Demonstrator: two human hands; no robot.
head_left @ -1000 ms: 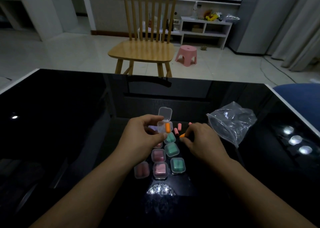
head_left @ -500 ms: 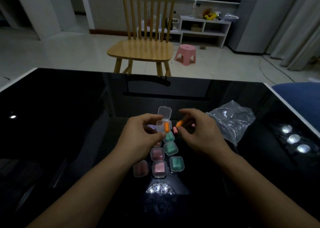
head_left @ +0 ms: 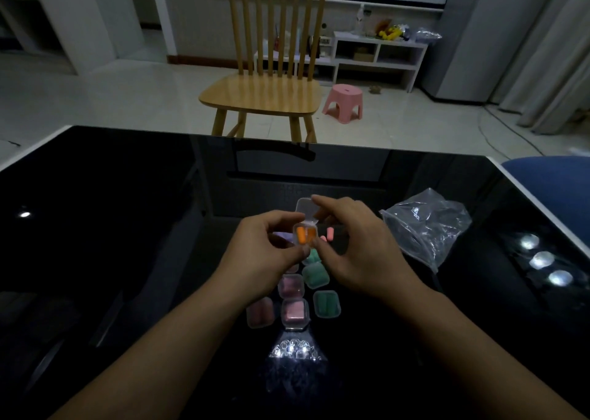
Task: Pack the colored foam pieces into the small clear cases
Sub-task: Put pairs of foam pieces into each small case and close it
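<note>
Holding small clear case, two orange foam earplugs inside, above packed cases: left hand pinching base, right hand fingertips on hinged lid. Light, squashy contents; slick plastic, best gripped at side edges.

Dim overall. Daylight on the floor behind; the black table mirrors lamp glare. Edges bow from wide-angle distortion. Focus soft throughout.
</note>
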